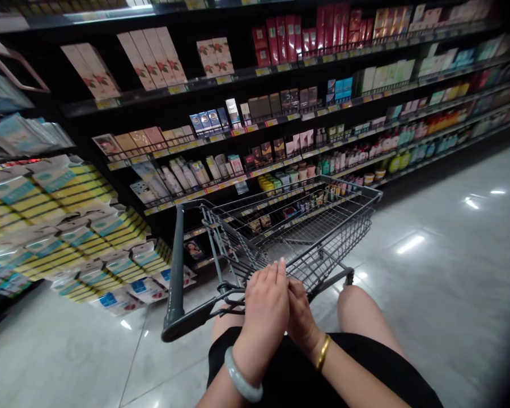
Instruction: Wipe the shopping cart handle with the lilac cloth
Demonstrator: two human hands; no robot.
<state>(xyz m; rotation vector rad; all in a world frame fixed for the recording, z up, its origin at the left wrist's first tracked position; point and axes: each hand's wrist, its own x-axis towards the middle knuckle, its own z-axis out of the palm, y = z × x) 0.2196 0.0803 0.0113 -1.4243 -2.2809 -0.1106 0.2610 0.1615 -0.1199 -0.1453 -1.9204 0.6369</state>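
From the head view we count two hands, held together in front of us above a black garment (pixel 352 368). Our left hand (pixel 267 297) lies against our right hand (pixel 301 317), its fingers straight and close together, while the right hand's fingers bend in behind it; whether anything is held between them we cannot tell. One pale bangle (pixel 241 378) rings the left wrist and one gold bangle (pixel 323 352) the right.

We see one shopping cart (pixel 340 249), standing on the floor (pixel 433 306) along the front edge of the shelving (pixel 246 72). Its wire basket lies just beyond the hands, and its single handle (pixel 177 260) is off to their left. The hands overlap the cart's near side in our view, so contact is hard to judge.

Near the left end of an upper shelf stand two tall floral boxes (pixel 91 71), then four more floral boxes (pixel 153 59). Farther along that shelf is a group of red boxes (pixel 283 39). Toward the right end, the shelves probably carry bottles and cartons, too blurred for us to count.
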